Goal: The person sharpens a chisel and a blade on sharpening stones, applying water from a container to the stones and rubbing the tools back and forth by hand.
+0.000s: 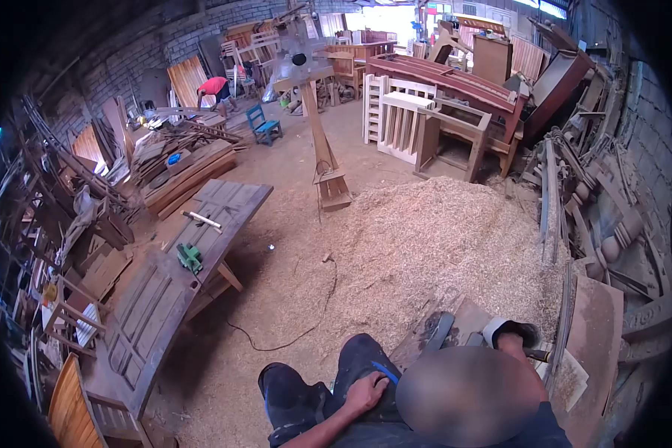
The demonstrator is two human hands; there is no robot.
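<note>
Left hand, bottom centre of the frame: resting flat on the person's dark trouser thigh, fingers loosely spread, holding nothing. Right hand, lower right: mostly hidden behind a blurred patch; whether it grips anything cannot be told. It sits beside a dark shoe on a board. Sawdust pile centre frame. Panelled door on the left carries a green tool. Another person bends upper left.
</note>
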